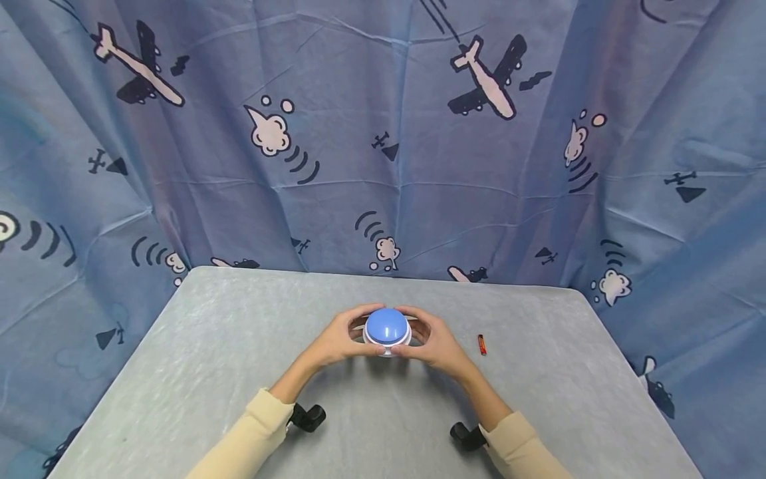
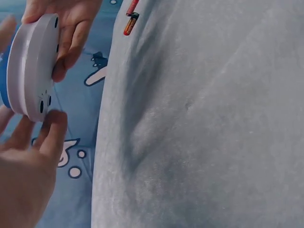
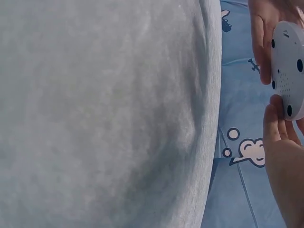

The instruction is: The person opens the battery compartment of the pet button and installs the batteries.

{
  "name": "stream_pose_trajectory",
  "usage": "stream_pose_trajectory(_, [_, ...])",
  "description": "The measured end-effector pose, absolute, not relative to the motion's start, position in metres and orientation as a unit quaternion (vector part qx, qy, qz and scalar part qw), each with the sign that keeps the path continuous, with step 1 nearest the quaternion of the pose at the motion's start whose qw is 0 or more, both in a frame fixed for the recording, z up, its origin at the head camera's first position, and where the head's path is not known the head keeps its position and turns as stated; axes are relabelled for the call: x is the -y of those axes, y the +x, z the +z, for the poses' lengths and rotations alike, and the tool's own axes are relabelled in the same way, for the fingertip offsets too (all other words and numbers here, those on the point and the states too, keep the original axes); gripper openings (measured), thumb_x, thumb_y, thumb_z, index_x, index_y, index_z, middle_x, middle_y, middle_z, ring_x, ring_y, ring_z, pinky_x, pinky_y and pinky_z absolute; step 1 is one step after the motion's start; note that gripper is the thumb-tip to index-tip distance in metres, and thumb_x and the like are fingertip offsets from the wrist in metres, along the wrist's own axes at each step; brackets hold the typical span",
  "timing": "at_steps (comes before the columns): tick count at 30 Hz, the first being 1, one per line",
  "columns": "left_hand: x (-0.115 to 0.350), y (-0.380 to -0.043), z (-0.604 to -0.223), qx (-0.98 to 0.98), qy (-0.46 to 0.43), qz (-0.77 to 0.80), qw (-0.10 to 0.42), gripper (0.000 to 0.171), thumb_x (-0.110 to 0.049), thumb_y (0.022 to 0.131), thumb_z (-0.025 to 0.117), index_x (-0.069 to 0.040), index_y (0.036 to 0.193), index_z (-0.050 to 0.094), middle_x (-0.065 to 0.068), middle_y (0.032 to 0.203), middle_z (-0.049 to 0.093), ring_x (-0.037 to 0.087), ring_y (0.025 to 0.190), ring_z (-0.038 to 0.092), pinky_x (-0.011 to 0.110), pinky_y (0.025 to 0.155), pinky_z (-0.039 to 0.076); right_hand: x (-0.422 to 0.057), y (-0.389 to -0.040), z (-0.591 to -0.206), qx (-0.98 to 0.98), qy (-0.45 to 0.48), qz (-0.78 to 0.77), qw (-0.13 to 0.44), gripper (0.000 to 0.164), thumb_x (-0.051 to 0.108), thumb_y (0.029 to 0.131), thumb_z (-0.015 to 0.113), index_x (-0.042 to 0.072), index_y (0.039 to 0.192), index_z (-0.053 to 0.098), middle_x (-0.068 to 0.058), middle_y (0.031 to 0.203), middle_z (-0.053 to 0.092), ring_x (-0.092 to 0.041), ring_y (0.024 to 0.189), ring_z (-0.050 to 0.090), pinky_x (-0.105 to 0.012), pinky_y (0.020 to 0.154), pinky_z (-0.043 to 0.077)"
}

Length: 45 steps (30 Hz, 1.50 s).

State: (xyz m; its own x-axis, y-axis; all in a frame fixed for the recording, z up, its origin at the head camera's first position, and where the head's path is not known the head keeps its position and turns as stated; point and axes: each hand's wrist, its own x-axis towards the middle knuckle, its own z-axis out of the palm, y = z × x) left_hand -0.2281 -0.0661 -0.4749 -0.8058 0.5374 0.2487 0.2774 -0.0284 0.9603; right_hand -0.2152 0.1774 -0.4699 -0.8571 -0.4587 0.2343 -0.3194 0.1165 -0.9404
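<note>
A round push button (image 1: 385, 326) with a blue dome and a white base is held between both hands, above the table. My left hand (image 1: 338, 338) grips its left side, thumb at the near edge and fingers curved round the far side. On the opposite side, my right hand (image 1: 435, 340) holds it in the same way. The white underside (image 3: 286, 78) shows dark round feet and a patch of small holes in the right wrist view. Each wrist view shows fingertips against the rim of the base.
Red and orange batteries (image 2: 131, 23) lie on the grey table cover (image 1: 251, 319), to the right of my right hand. A blue curtain (image 1: 335, 166) printed with planes hangs behind the table's far edge. Black wrist mounts (image 1: 308, 418) stick out beneath both forearms.
</note>
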Motion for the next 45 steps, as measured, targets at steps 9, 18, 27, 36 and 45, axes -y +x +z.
stream_pose_trajectory(9, [0.063,-0.216,-0.47,-0.745,0.271,0.604,0.076,0.075,-0.008,0.081,0.087,0.003,0.145,0.049,0.019,0.142,0.053,0.035,0.121,0.057,0.043,0.098,0.049,-0.176,-0.209,-0.474,-0.751,-0.277,-0.598,0.044,0.074,-0.001,0.08,0.085,-0.005,0.145,0.049,-0.02,0.144,0.05,-0.035,0.127,0.054,-0.036,0.103,0.044])
stream_pose_trajectory(18, [0.063,-0.216,-0.473,-0.746,0.252,0.613,0.073,0.072,-0.013,0.08,0.088,0.0,0.142,0.053,0.015,0.137,0.057,0.031,0.118,0.061,0.042,0.097,0.049,-0.176,-0.208,-0.481,-0.728,-0.273,-0.626,0.056,0.082,-0.002,0.079,0.086,-0.002,0.149,0.043,-0.023,0.15,0.043,-0.034,0.135,0.047,-0.034,0.106,0.04])
stream_pose_trajectory(27, [0.055,-0.216,-0.472,-0.75,0.25,0.61,0.062,0.07,-0.013,0.084,0.086,0.001,0.144,0.053,0.016,0.143,0.053,0.034,0.118,0.059,0.045,0.095,0.05,-0.176,-0.209,-0.481,-0.734,-0.263,-0.625,0.035,0.073,-0.006,0.078,0.086,0.0,0.143,0.052,-0.018,0.143,0.051,-0.031,0.131,0.051,-0.035,0.104,0.042])
stream_pose_trajectory(36, [0.054,-0.219,-0.468,-0.783,0.246,0.57,0.038,0.072,-0.023,0.077,0.092,-0.007,0.14,0.059,0.006,0.133,0.06,0.024,0.109,0.06,0.037,0.087,0.053,-0.178,-0.21,-0.476,-0.737,-0.279,-0.615,0.029,0.073,-0.001,0.08,0.086,0.001,0.144,0.051,-0.018,0.144,0.05,-0.033,0.13,0.051,-0.036,0.104,0.043])
stream_pose_trajectory(45, [0.058,-0.219,-0.467,-0.748,0.262,0.608,0.049,0.069,-0.014,0.082,0.087,0.001,0.141,0.054,0.016,0.136,0.058,0.031,0.112,0.063,0.039,0.091,0.053,-0.177,-0.215,-0.481,-0.717,-0.3,-0.628,0.045,0.088,-0.009,0.076,0.086,-0.005,0.15,0.038,-0.021,0.15,0.041,-0.035,0.134,0.046,-0.037,0.104,0.042])
